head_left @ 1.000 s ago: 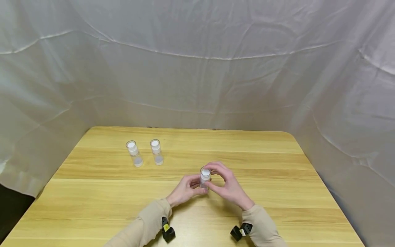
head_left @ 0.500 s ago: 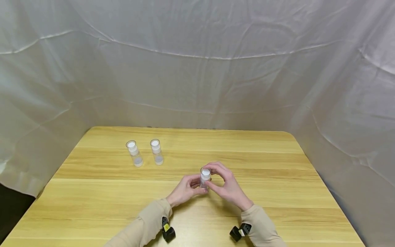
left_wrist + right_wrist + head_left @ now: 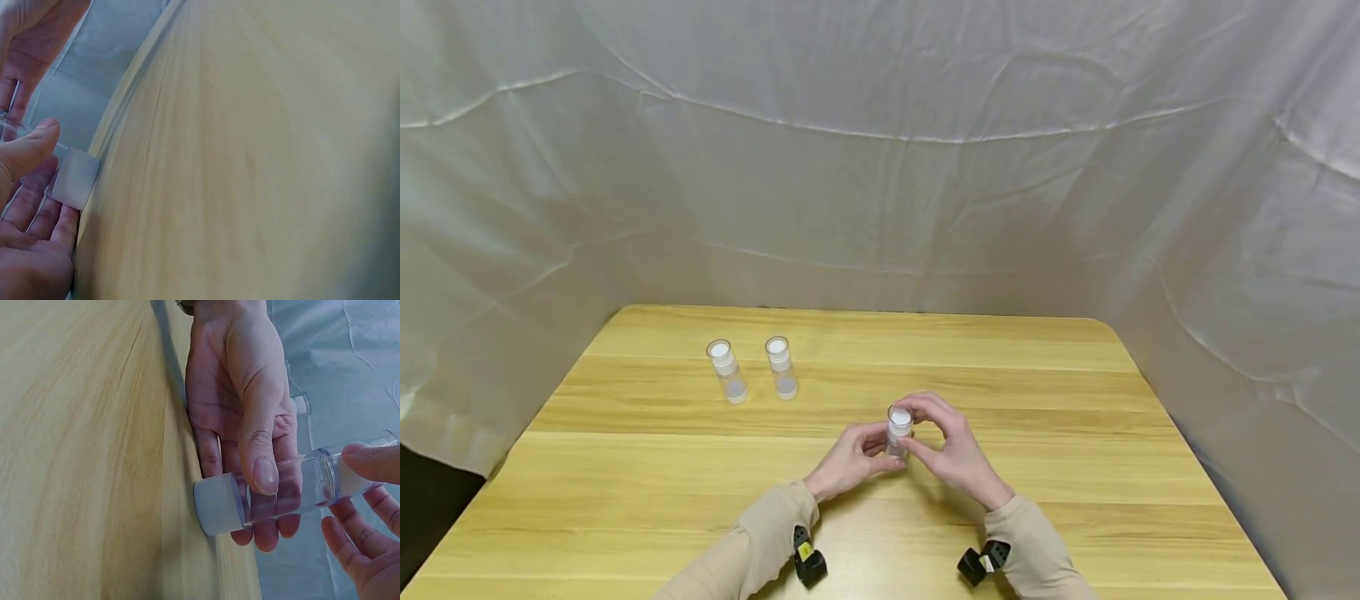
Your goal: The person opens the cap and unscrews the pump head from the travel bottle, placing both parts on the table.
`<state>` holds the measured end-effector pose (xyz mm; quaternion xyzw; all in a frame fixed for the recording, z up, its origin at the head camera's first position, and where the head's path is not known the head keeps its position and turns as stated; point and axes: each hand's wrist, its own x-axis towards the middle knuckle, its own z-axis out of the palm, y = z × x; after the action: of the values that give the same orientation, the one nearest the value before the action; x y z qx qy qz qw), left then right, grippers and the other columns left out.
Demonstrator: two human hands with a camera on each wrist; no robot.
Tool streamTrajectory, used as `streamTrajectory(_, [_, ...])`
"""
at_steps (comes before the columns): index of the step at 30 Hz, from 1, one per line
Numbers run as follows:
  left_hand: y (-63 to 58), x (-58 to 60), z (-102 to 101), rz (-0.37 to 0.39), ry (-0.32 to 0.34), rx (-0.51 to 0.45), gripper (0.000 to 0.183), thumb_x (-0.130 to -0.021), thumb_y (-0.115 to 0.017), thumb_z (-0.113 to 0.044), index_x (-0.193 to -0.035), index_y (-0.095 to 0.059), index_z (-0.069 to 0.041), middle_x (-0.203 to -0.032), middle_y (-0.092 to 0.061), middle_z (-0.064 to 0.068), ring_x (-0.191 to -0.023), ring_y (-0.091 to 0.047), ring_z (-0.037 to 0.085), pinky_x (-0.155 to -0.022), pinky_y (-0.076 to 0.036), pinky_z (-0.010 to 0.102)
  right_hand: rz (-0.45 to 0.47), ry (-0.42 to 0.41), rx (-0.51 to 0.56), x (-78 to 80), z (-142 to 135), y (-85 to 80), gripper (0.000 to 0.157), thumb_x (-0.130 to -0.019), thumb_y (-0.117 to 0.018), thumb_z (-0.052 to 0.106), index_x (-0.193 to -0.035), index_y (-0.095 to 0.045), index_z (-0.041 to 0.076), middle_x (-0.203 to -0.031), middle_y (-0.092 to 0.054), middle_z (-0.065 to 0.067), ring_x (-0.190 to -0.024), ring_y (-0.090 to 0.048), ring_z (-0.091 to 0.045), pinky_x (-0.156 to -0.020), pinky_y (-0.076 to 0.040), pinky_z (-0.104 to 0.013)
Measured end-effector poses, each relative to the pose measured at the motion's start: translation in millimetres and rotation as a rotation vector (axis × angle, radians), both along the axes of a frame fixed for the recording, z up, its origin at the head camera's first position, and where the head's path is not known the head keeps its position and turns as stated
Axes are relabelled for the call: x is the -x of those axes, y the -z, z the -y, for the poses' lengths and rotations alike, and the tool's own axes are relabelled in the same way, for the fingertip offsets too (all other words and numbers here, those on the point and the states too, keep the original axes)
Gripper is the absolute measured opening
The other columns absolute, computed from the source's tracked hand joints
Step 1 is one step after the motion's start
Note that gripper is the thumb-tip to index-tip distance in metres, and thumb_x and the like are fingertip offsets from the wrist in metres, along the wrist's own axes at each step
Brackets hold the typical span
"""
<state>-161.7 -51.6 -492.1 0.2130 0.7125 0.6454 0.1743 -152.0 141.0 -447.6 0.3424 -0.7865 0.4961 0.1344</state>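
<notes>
A small clear bottle (image 3: pixel 898 450) with a white top and a clear cap stands upright at the middle of the table. My left hand (image 3: pixel 850 460) grips its lower body, thumb on the near side and fingers behind. In the right wrist view the bottle's white base (image 3: pixel 217 504) meets the tabletop, and the left thumb (image 3: pixel 265 469) presses the transparent wall. My right hand (image 3: pixel 957 454) holds the clear cap (image 3: pixel 895 412) from the right between thumb and fingers. The cap encloses a white pump head. From the left wrist, the white base (image 3: pixel 76 178) shows beside the left fingers.
Two similar bottles stand upright at the back left of the wooden table (image 3: pixel 1075 400): one bottle (image 3: pixel 727 372) farther left, another bottle (image 3: pixel 782 368) beside it. A pale grey curtain (image 3: pixel 880 200) surrounds the table's back and sides.
</notes>
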Motion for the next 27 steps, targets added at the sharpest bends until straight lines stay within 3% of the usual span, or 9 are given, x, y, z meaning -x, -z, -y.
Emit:
streamTrajectory(6, [-0.1,-0.1,0,0.005,0.009,0.001,0.05,-0.089,-0.073,-0.003,-0.136,-0.057,0.003,-0.142,-0.058,0.024,-0.134,-0.054,0.042,-0.119,-0.042,0.053,0.016,-0.017,0.057,-0.6,0,-0.9,0.045,-0.081,-0.075,-0.009,-0.123,-0.062,-0.002,-0.115,-0.068,-0.017,-0.105,-0.063,-0.008,-0.092,-0.059,-0.027])
streamTrajectory(12, [-1.7,0.2,0,0.018,0.001,0.0,0.053,-0.088,-0.073,-0.004,-0.137,-0.055,0.004,-0.14,-0.058,0.026,-0.132,-0.056,0.043,-0.118,-0.043,0.052,-0.018,-0.052,0.224,2.3,0,-14.2,0.046,-0.081,-0.07,-0.017,-0.125,-0.058,-0.01,-0.115,-0.063,-0.025,-0.11,-0.063,-0.008,-0.101,-0.054,-0.021])
streamTrajectory(16, [-2.5,0.2,-1,0.017,0.003,0.005,0.053,-0.088,-0.074,-0.005,-0.137,-0.055,0.004,-0.14,-0.059,0.026,-0.133,-0.055,0.042,-0.119,-0.042,0.053,-0.014,-0.024,0.341,1.6,-4,-20.3,0.05,-0.08,-0.068,-0.023,-0.127,-0.055,-0.012,-0.119,-0.064,-0.018,-0.109,-0.065,-0.009,-0.098,-0.056,-0.02])
streamTrajectory(21, [-3.1,0.4,0,0.012,0.005,0.006,0.051,-0.088,-0.073,-0.005,-0.136,-0.056,0.004,-0.139,-0.06,0.025,-0.132,-0.055,0.041,-0.119,-0.042,0.053,0.016,0.087,0.399,5.1,-17,-15.0,0.052,-0.08,-0.067,-0.023,-0.129,-0.053,-0.012,-0.122,-0.064,-0.013,-0.107,-0.066,-0.008,-0.094,-0.056,-0.018])
streamTrajectory(27, [-3.0,0.0,0,0.021,-0.007,0.013,0.051,-0.088,-0.074,-0.005,-0.136,-0.057,0.004,-0.139,-0.06,0.025,-0.132,-0.056,0.042,-0.118,-0.042,0.053,0.008,0.333,0.262,16.7,-43,2.6,0.051,-0.081,-0.073,-0.015,-0.13,-0.058,-0.006,-0.116,-0.063,-0.024,-0.101,-0.064,-0.009,-0.09,-0.055,-0.013])
